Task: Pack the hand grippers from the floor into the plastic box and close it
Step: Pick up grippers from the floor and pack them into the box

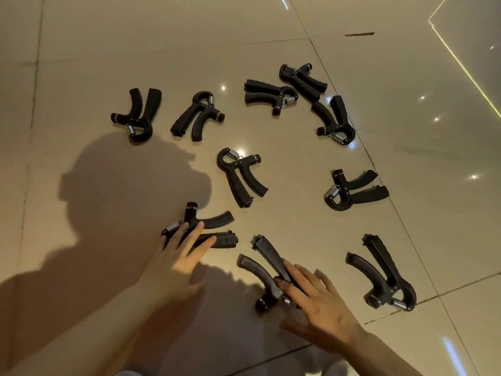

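Several black hand grippers with steel springs lie scattered on the shiny tiled floor (271, 28). My left hand (179, 256) reaches with straight fingers onto a near gripper (214, 226) at the lower middle. My right hand (317, 302) lies with spread fingers over another gripper (260, 270) just to the right of it. More grippers lie beyond: one in the centre (240, 176), one at the near right (385, 278), one at the right (352, 189), and others along the far row (139, 115). No plastic box is in view.
Dark grout lines cross the floor. My own shadow falls over the lower left tiles. A bright yellow edge (461, 61) runs along the upper right corner. A scrap of grey cloth shows at the bottom edge.
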The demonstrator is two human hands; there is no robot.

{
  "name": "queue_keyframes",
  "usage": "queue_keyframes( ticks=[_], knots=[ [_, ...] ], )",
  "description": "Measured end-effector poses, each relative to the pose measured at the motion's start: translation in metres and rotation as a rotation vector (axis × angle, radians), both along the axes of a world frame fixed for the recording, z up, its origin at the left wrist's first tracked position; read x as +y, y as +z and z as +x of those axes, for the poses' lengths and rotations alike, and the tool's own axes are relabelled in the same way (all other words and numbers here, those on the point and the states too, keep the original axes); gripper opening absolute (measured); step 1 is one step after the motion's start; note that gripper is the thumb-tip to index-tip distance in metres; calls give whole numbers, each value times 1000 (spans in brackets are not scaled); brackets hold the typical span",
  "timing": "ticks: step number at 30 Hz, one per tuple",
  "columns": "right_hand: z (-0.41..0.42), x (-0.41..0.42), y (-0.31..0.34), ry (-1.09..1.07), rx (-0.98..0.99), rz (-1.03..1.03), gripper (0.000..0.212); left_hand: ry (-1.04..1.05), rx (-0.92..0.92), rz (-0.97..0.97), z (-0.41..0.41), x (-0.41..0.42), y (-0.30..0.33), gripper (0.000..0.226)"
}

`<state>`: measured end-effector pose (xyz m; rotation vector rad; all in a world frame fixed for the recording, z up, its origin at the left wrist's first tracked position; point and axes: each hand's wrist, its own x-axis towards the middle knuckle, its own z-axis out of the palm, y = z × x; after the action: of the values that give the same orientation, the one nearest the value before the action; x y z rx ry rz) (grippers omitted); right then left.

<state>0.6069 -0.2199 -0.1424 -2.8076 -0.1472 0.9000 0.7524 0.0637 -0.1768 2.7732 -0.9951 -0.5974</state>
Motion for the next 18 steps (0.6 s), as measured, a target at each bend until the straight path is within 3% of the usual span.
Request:
queue_keyframes(
  ticks=[6, 10, 14, 18],
  knots=[
    [-26, -6, -1, -187, -125, 48, 42, -40, -36, 80, -45, 16, 9, 91],
    [-3, 9, 1, -248, -162, 111, 65, -5, -109, 22, -62, 11, 13, 77],
    [24, 31, -4, -106, -111, 123, 89, -54, -210, -9, -51, 1, 16, 67],
    [35, 47, -13, -16, -164, 27, 87, -75, -241, -80, -24, -21, 15, 62]
  ],
)
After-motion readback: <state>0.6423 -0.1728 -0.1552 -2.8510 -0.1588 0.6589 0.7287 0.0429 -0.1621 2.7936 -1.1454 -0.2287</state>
